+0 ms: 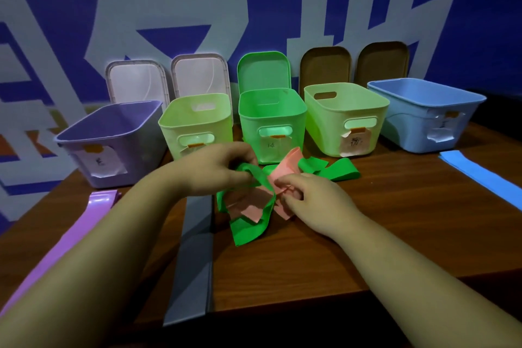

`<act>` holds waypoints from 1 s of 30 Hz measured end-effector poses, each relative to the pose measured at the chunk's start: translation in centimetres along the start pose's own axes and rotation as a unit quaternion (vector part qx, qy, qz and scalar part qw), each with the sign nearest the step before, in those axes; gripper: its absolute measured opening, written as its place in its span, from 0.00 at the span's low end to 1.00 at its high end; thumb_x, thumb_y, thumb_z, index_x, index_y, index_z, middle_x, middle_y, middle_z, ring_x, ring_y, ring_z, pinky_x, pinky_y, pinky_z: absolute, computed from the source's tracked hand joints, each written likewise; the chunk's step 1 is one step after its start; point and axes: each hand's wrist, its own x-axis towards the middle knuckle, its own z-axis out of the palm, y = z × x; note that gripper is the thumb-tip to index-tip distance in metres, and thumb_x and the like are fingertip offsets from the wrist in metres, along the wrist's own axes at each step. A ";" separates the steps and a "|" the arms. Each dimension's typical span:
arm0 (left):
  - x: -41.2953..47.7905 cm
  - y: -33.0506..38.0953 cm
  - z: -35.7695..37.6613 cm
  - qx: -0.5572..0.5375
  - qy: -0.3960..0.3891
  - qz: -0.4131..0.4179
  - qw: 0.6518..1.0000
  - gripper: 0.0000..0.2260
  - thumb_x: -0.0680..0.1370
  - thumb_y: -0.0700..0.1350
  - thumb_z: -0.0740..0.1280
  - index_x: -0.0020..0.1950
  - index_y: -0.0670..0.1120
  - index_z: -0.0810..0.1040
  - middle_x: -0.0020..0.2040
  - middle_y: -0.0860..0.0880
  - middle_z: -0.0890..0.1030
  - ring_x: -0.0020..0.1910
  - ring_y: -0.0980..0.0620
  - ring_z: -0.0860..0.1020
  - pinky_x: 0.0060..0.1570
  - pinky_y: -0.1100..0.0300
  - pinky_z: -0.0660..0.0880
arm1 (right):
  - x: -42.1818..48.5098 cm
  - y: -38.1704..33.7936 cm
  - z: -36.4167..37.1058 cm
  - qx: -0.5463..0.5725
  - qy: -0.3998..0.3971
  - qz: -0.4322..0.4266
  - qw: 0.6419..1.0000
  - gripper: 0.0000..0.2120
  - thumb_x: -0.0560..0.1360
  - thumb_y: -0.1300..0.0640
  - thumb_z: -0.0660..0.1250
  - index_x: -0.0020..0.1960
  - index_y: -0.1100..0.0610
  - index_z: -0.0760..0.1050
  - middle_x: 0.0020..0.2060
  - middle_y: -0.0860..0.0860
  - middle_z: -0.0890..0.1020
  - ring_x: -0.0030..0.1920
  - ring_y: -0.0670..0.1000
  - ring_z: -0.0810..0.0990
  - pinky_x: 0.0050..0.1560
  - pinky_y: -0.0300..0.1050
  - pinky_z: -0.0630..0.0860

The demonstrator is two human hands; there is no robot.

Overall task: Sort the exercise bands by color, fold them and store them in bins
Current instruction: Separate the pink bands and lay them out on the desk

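Your left hand [226, 168] is pinching a loop of the crumpled green rubber band [248, 232], and your right hand [313, 200] is pinching the pink rubber band [285, 171] tangled through it. Both are lying mid-tabletop [381, 234] before the green plastic bin [271, 121] — the green band's ends trailing back-right and toward you.

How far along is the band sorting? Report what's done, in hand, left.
Done: the purple band, grey band and blue band lie separated, flat on the table. In hand: the left hand grips the green band, the right hand pinches the pink band, and the two are tangled together. Left: untangling, all folding and storing. No band shows in the five open bins.
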 end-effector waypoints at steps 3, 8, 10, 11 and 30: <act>-0.4 -0.8 -0.5 -0.129 0.009 0.020 0.991 0.11 0.75 0.45 0.70 0.57 0.53 0.80 0.52 0.47 0.82 0.45 0.50 0.81 0.48 0.46 0.80 | 0.5 -0.2 0.1 -0.018 0.018 0.003 1.000 0.15 0.82 0.47 0.68 0.68 0.39 0.80 0.56 0.41 0.81 0.53 0.45 0.78 0.41 0.42 0.70; -1.3 -0.7 -1.3 -0.090 -0.135 0.041 0.986 0.21 0.73 0.41 0.66 0.63 0.57 0.84 0.64 0.55 0.81 0.67 0.55 0.78 0.68 0.55 0.73 | 0.8 0.6 0.3 0.064 0.038 0.035 0.997 0.09 0.79 0.46 0.73 0.59 0.39 0.86 0.51 0.39 0.85 0.52 0.45 0.82 0.48 0.47 0.80; -1.6 -0.2 -1.4 -0.032 -0.191 0.024 0.981 0.18 0.75 0.48 0.68 0.63 0.61 0.85 0.64 0.58 0.79 0.67 0.59 0.76 0.70 0.57 0.70 | 0.8 1.0 0.3 0.108 0.044 0.051 0.992 0.07 0.78 0.46 0.75 0.56 0.39 0.87 0.51 0.40 0.87 0.53 0.44 0.83 0.53 0.51 0.82; -1.6 0.3 -1.3 -0.022 -0.201 0.013 0.979 0.16 0.75 0.52 0.69 0.62 0.62 0.85 0.63 0.59 0.78 0.66 0.61 0.76 0.70 0.58 0.70 | 0.8 1.0 0.2 0.121 0.043 0.057 0.990 0.06 0.78 0.45 0.75 0.55 0.39 0.88 0.50 0.39 0.87 0.53 0.44 0.83 0.54 0.52 0.82; 3.4 4.1 5.4 0.295 -0.007 -0.083 0.952 0.21 0.73 0.67 0.75 0.50 0.51 0.80 0.46 0.52 0.79 0.46 0.50 0.78 0.47 0.50 0.82 | 0.5 0.6 -0.1 0.120 0.016 0.108 0.987 0.05 0.79 0.49 0.74 0.54 0.43 0.83 0.44 0.42 0.83 0.46 0.45 0.82 0.41 0.43 0.74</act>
